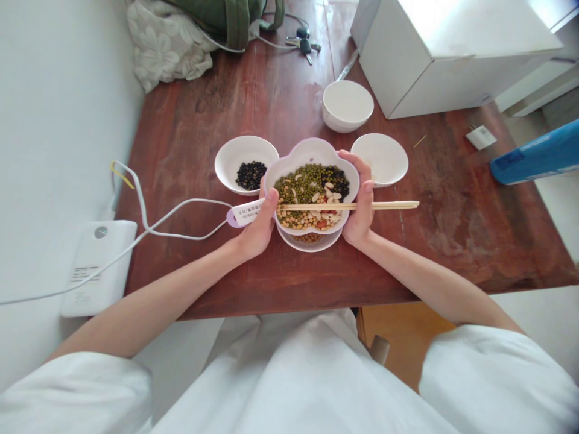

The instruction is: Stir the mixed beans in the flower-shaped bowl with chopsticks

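Observation:
Between my left hand [259, 228] and my right hand [360, 214] is a white flower-shaped bowl [312, 146] with a lilac rim and a labelled handle [248, 213] at its left. Both hands are closed on its sides. Inside lie mixed green beans [303, 181], black beans, yellow beans and pale and reddish peanuts. A pair of chopsticks [393, 205] crosses the bowl, gripped by my right hand, with one end by my left thumb. Partly hidden underneath is a bowl [312, 246] of brownish beans. A white bowl [235, 147] of black beans sits to the left.
Two more white bowls stand on the wooden table [452, 229]: one to the right [384, 155], one behind [347, 102]. A large white box [407, 66], keys [304, 43], a plug adapter [481, 137] and a blue object [538, 154] lie around. A white cable [181, 205] runs at left.

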`<action>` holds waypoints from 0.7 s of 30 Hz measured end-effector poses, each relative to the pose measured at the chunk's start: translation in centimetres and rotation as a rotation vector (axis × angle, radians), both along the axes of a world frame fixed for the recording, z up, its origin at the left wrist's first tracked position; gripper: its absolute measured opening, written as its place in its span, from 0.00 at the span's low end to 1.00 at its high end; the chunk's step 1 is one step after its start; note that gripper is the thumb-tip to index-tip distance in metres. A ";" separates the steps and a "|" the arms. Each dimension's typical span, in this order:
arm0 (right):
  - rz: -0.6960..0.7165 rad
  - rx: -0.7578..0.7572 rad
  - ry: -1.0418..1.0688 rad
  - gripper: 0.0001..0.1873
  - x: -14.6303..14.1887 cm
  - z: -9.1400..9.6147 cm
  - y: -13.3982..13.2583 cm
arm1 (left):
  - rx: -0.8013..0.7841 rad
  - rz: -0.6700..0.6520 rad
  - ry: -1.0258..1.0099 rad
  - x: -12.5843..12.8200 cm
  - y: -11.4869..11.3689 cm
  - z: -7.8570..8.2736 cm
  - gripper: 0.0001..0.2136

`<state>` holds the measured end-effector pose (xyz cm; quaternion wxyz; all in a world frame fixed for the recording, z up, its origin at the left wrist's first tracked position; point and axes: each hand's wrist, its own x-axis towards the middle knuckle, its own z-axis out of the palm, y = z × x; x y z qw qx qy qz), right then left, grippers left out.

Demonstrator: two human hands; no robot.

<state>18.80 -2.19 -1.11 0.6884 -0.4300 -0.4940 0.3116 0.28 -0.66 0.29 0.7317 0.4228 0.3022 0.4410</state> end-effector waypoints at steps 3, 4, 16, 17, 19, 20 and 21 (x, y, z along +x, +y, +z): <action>0.005 0.018 -0.010 0.30 0.1 -0.2 0.1 | -0.005 0.004 -0.003 0.0 0.0 -0.1 0.46; -0.002 0.011 -0.022 0.31 0.1 -0.3 0.1 | -0.007 0.004 -0.001 0.0 -0.1 -0.1 0.46; 0.023 0.069 -0.032 0.28 0.0 0.4 0.0 | -0.017 0.005 -0.017 -0.4 -0.2 -0.4 0.42; 0.029 0.078 -0.051 0.27 0.1 0.5 0.0 | -0.001 0.015 -0.009 -0.4 -0.2 -0.4 0.40; 0.006 0.081 -0.118 0.26 0.5 1.0 -0.1 | 0.048 0.038 0.018 -0.6 -0.3 -0.3 0.38; -0.022 0.081 -0.159 0.26 0.7 1.2 0.0 | 0.069 0.047 0.032 -0.7 -0.3 -0.3 0.36; -0.062 0.093 -0.194 0.26 1.1 1.5 0.0 | 0.084 0.054 0.043 -0.8 -0.4 -0.2 0.36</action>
